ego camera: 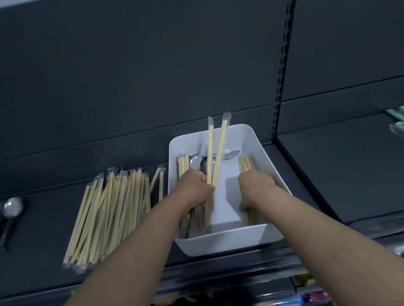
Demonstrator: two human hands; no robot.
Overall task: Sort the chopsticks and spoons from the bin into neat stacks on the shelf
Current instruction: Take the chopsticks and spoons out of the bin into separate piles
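1. Clear-wrapped pale wooden chopsticks [214, 152]: the left hand [196, 186] is fisted round a bunch of them. Two fan upward past the far wall of the white rectangular plastic bin [226, 243], with their lower ends down inside it.
2. Right hand [256, 185] curls round a second chopstick bundle [245, 164] lying along the bin's right wall.
3. Shiny metal spoons [231, 154] lie at the bin's far end, partly under the sticks.
4. Bin sits at the front edge of the dark shelf [46, 235]. Just left of it is a loosely fanned chopstick pile [109, 207]; a spoon stack [11, 206] sits near the shelf's left end.
5. Step judged: lifting chopsticks out. Tap the ends square on the bin floor first, and keep spoons out of the grip.
6. Lay them parallel on the pile with ends flush. The wrappers look slippery, so a fanned pair may slide.
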